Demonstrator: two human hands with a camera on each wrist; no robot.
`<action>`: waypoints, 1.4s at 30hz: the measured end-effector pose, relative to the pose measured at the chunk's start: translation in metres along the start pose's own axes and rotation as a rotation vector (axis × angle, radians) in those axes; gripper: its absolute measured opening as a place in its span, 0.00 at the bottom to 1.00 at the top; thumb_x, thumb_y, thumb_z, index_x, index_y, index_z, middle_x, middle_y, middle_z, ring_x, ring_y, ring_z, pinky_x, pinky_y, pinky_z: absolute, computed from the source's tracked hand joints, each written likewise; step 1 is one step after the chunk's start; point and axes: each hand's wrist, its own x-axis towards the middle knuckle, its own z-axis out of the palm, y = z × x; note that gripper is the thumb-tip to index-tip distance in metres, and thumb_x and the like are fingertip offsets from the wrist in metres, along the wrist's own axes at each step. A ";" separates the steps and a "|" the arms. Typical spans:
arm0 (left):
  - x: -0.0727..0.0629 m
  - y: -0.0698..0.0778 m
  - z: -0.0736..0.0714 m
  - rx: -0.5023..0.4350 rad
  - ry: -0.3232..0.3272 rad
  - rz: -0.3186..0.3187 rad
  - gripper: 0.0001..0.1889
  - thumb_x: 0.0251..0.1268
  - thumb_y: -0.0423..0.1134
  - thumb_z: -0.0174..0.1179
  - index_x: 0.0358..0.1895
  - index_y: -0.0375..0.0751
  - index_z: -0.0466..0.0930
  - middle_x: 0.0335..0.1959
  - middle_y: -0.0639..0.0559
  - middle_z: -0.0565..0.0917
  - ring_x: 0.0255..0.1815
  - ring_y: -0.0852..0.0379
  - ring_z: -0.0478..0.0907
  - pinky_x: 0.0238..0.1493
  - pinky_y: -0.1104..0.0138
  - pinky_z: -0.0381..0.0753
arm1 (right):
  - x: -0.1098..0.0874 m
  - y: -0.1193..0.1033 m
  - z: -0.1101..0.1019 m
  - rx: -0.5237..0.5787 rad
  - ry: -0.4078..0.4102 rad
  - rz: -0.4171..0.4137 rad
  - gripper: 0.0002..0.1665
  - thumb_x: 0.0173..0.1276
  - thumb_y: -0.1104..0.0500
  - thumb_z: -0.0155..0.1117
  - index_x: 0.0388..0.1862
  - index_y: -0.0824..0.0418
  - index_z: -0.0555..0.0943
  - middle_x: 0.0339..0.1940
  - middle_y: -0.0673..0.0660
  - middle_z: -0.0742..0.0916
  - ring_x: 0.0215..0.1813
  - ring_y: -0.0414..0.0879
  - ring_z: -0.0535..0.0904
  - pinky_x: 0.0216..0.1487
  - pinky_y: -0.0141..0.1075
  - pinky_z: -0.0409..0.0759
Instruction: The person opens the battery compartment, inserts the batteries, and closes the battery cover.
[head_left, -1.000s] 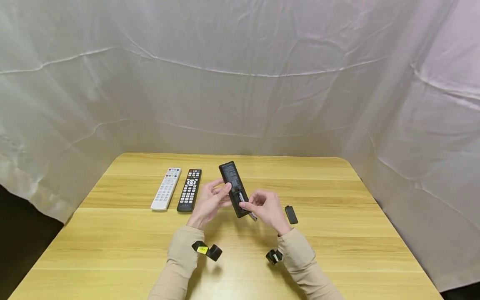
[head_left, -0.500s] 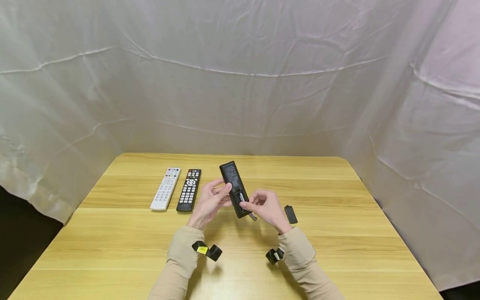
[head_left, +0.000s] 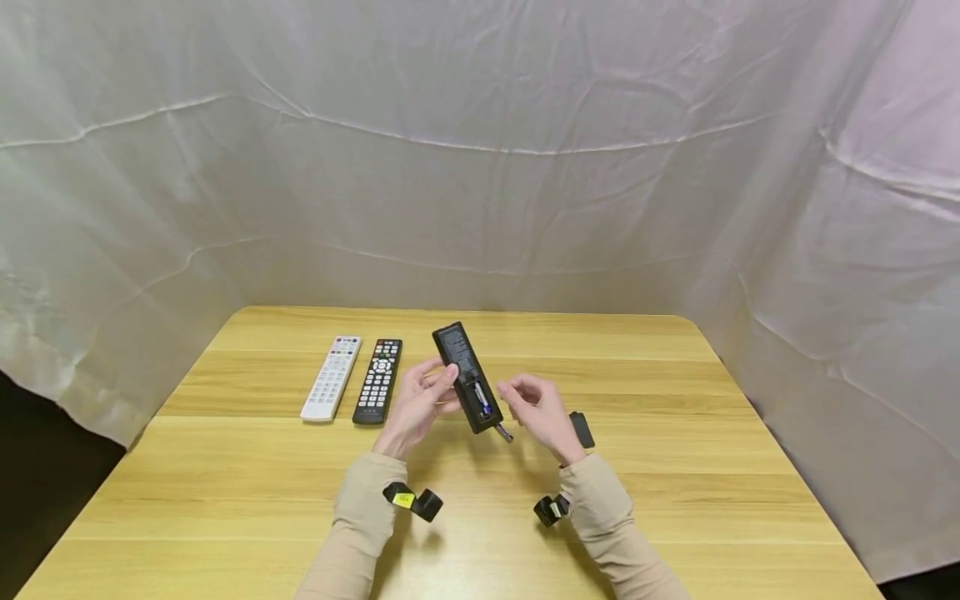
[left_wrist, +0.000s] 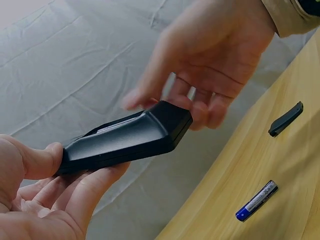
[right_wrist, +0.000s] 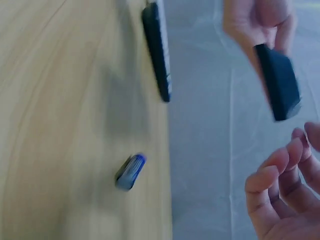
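My left hand point(head_left: 422, 404) grips a black remote control point(head_left: 461, 358) above the table, its back turned up and tilted. In the remote's uncovered compartment lies a battery point(head_left: 482, 398) with a blue end. Just to the right, my right hand point(head_left: 536, 408) hovers with loosely bent fingers and nothing in them; the right wrist view shows a gap between those fingers point(right_wrist: 287, 155) and the remote. A second battery point(left_wrist: 256, 201), blue and silver, lies on the wood below. The black battery cover point(head_left: 581, 429) rests on the table beside the right hand.
On the left of the wooden table point(head_left: 675, 500) lie a white remote control point(head_left: 331, 379) and another black remote control point(head_left: 378, 382), buttons up. Pale cloth point(head_left: 480, 208) hangs around the back and sides.
The right hand has let go of the battery in the compartment and drawn back slightly to the right, uncovering it. The remote in the left hand has shifted slightly left.
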 end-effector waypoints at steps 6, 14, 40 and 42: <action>0.000 -0.001 -0.004 0.012 0.024 0.006 0.22 0.78 0.31 0.51 0.69 0.23 0.63 0.32 0.57 0.89 0.31 0.62 0.89 0.38 0.68 0.91 | 0.001 0.015 -0.001 -0.288 -0.052 0.039 0.09 0.73 0.61 0.62 0.44 0.64 0.85 0.28 0.62 0.87 0.27 0.41 0.78 0.28 0.29 0.79; 0.001 -0.003 -0.005 0.002 0.033 0.008 0.22 0.78 0.30 0.51 0.69 0.24 0.63 0.31 0.58 0.90 0.31 0.62 0.89 0.37 0.69 0.91 | -0.002 0.028 0.002 -0.614 -0.266 0.059 0.19 0.65 0.62 0.69 0.55 0.60 0.82 0.26 0.52 0.86 0.30 0.43 0.78 0.34 0.36 0.78; 0.000 -0.002 -0.003 0.022 0.017 -0.004 0.22 0.78 0.33 0.51 0.69 0.25 0.64 0.32 0.58 0.90 0.33 0.62 0.89 0.39 0.68 0.91 | -0.004 0.037 0.001 -0.794 -0.394 -0.149 0.12 0.71 0.65 0.63 0.51 0.61 0.84 0.27 0.54 0.79 0.32 0.44 0.71 0.32 0.35 0.72; 0.000 -0.002 -0.003 0.022 0.016 -0.004 0.23 0.78 0.33 0.51 0.69 0.25 0.64 0.32 0.58 0.90 0.33 0.62 0.89 0.40 0.68 0.91 | -0.004 0.036 0.001 -0.797 -0.387 -0.157 0.08 0.69 0.66 0.64 0.46 0.61 0.85 0.26 0.53 0.78 0.31 0.43 0.70 0.30 0.34 0.70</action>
